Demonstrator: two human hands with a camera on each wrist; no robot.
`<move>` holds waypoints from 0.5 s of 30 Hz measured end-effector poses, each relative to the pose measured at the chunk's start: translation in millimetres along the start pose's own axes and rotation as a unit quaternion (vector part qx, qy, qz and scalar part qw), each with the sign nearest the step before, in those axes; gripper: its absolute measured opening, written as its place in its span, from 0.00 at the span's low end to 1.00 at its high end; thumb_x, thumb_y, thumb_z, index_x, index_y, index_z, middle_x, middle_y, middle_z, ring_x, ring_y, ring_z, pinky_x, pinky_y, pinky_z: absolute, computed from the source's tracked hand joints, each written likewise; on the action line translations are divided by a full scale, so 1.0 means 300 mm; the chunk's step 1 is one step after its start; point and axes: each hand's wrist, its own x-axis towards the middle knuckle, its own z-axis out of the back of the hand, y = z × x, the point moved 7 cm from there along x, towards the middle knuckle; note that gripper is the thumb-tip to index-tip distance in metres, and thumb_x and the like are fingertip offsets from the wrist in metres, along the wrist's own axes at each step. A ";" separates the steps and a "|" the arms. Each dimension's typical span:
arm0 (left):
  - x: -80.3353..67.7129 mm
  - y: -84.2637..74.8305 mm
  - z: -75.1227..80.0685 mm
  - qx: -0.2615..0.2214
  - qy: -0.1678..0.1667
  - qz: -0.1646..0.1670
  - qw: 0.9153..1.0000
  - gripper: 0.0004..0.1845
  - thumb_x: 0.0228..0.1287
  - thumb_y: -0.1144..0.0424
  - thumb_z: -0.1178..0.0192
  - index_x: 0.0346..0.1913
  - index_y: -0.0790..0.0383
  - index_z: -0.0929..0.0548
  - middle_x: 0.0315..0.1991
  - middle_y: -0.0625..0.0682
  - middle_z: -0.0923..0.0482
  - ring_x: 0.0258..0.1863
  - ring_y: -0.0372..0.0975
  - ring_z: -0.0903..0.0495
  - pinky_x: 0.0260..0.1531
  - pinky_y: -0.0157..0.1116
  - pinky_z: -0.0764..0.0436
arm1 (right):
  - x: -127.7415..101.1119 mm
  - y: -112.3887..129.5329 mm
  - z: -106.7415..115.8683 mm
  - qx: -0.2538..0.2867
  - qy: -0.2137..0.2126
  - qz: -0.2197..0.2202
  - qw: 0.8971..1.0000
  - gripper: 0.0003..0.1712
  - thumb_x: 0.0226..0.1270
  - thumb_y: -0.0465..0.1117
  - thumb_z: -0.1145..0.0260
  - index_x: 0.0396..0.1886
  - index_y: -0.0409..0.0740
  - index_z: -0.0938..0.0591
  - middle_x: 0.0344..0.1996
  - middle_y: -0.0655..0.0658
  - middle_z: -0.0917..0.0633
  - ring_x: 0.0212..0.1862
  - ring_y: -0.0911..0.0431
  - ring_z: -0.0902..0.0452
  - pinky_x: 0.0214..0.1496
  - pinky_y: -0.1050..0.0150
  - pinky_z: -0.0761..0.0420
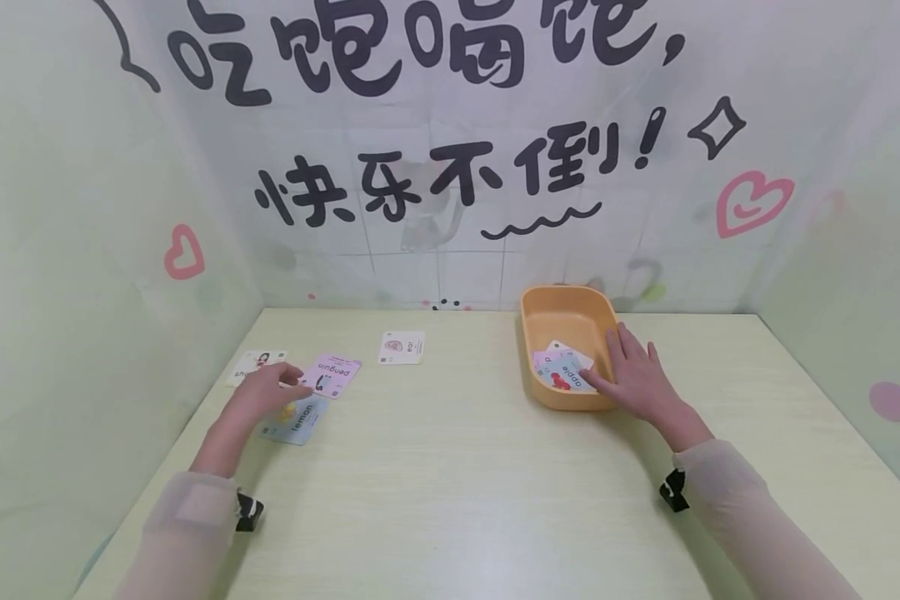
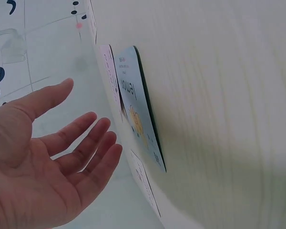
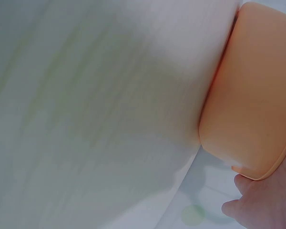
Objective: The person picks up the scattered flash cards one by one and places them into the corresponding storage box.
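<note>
Pink penguin card (image 1: 332, 375) lies on tabletop (image 1: 450, 467), far-left, w/ left hand (image 1: 258, 394) over it, grip open, fingers relaxed, thumb tip at card edge. Lemon card (image 1: 294, 421) just under hand. Right hand (image 1: 637, 379), grip open, flat on orange tray (image 1: 566, 312) rim, fingertip on apple card (image 1: 570, 372).

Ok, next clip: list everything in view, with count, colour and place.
Rectangular orange plastic tub: 1, orange, table's far right.
Word cards in the tub: at least 2, blue "apple" over pink.
Pink "penguin" card: 1, pink, table left.
Blue "lemon" card: 1, blue, nearer than the penguin card.
White cards: 2, one centre far, one far left.
Pale wooden table: 1.
Left hand: open, over the lemon card.
Right hand: on the tub's rim.
</note>
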 end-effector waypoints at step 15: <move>-0.062 0.022 -0.045 0.104 0.107 -0.113 0.982 0.46 0.48 0.73 0.31 0.73 0.73 0.38 0.75 0.73 0.48 0.71 0.73 0.50 0.67 0.70 0.42 | -0.003 0.000 0.000 0.000 -0.008 0.003 1.000 0.54 0.71 0.64 0.47 0.76 0.25 0.51 0.77 0.23 0.52 0.77 0.31 0.57 0.75 0.26 0.58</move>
